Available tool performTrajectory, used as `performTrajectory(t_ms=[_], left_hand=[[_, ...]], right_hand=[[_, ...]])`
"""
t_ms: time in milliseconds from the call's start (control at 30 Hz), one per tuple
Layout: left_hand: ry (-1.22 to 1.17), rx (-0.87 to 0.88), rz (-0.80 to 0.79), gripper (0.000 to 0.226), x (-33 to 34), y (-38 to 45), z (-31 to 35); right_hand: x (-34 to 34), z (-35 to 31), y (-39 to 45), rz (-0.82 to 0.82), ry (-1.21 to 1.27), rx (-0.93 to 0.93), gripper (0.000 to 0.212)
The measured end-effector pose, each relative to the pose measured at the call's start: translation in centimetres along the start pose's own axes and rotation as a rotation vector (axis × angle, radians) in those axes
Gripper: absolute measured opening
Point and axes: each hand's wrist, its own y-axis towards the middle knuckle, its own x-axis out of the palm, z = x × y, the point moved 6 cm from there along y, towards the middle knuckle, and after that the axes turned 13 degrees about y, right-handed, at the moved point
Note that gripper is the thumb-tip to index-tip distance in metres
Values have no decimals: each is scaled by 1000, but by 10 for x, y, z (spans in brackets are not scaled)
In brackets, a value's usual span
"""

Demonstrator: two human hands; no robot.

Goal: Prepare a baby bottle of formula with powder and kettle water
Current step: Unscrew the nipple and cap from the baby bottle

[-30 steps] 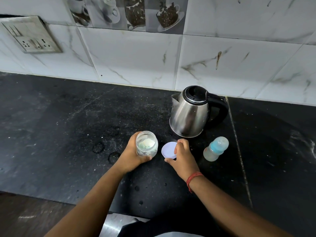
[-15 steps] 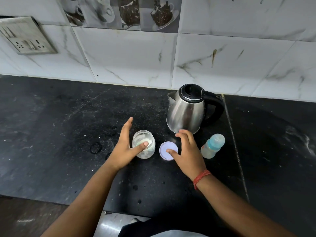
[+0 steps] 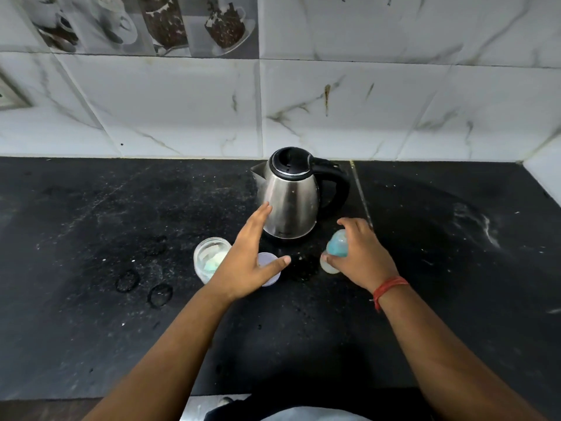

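A: Since the kettle (image 3: 290,197) is the fixed point here, where does everything sit?

B: The steel kettle stands upright on a black counter (image 3: 91,238), lid closed, handle pointing right. In front of it and to the right is the baby bottle (image 3: 335,249), clear with a blue cap on. In front and to the left stands an open glass jar (image 3: 210,258), and its pale lid (image 3: 268,268) lies flat between jar and bottle.

A: What are the hands doing?

B: The right hand (image 3: 361,253) curls around the bottle, thumb on its near side and fingers over the far side. The left hand (image 3: 253,259) hovers with fingers spread and straight, above the lid, fingertips just short of the kettle. It holds nothing.

A: What is inside the containers?

B: The jar shows pale powder and something light green, perhaps a scoop. Whether the bottle holds anything I cannot tell. The kettle's contents are hidden.

A: How far along is the job?

B: Early, I judge. The jar is open, but the bottle is capped; powder and water both seem yet to go in.
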Motion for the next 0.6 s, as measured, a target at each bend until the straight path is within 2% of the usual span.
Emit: performTrajectory(t_ms=[167,267,400,500,600], left_hand=[[-56,-6,-77,97,26,4,11],[-53,2,-105,97,37,7,15],[-20,-18,-132,97,45,8,15],[13,-22,-160,95,47,8,17],[21,-27,-148,78,41,9,19]], right_hand=[[-3,5,-2,-36,-5,9,52],[-8,-2,-3,-26,70,-7,48],[-16,-22,-3,-49,301,-31,46],[-13,-39,-5,-151,506,-30,42],[-1,-46,-3,-255,781,-5,40]])
